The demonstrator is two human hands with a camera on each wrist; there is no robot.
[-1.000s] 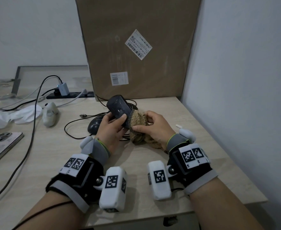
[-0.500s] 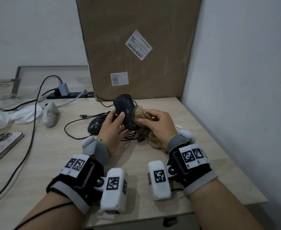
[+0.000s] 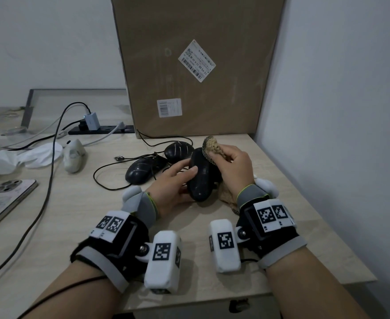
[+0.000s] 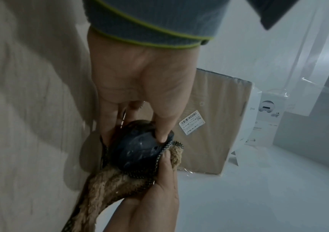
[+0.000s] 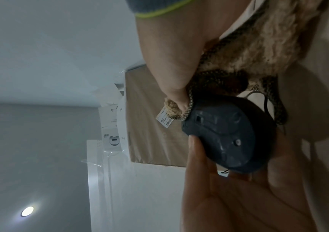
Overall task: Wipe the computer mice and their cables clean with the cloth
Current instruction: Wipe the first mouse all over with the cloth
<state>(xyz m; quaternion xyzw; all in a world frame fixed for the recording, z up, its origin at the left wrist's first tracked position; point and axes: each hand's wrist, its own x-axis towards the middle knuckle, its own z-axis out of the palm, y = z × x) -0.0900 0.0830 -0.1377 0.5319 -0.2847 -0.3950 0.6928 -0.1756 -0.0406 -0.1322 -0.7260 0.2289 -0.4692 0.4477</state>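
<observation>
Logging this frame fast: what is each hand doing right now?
Left hand: closed, holding the black mouse.
Right hand: closed, holding the cloth against that mouse.

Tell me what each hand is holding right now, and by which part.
The left hand holds a black mouse by its sides, underside facing up. The right hand pinches the tan cloth by a bunched fold against the mouse.

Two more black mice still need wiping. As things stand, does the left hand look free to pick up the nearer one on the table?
Probably not yet: the left hand holds the black mouse being wiped. The nearer mouse on the table lies uncovered.
</observation>
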